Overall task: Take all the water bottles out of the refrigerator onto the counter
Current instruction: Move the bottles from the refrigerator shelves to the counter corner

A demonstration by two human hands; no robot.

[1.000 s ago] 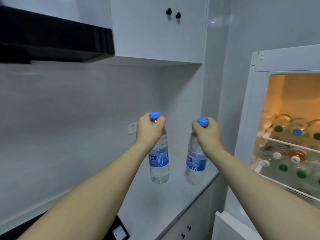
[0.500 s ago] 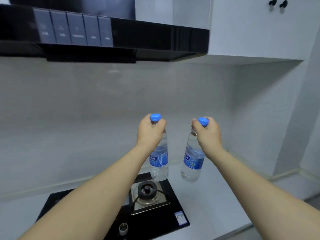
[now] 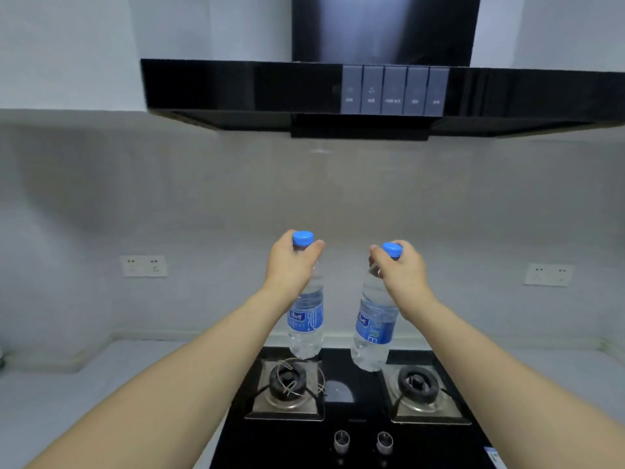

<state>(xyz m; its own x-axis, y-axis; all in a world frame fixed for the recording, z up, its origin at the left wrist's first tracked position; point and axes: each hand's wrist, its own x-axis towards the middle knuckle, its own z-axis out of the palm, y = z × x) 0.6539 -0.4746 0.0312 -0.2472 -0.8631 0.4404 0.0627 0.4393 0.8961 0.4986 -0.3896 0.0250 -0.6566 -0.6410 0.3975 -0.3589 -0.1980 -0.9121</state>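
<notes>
2 clear plastic blue-capped water bottles [image 3: 306,319] [image 3: 373,328]; left hand [image 3: 292,265], right hand [image 3: 400,269] gripped necks; likely full, weighty, slick; necks suited hold.

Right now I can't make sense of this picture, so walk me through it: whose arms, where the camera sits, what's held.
No machine here: a person's bare arms, filmed by a wide-angle camera worn on their head, looking forward and down. The left hand has its grip round the neck of one blue-capped water bottle; the right hand holds a second water bottle. Both hang above a black gas stove with two burners and two knobs, under a range hood. Grey counter lies on either side.
</notes>
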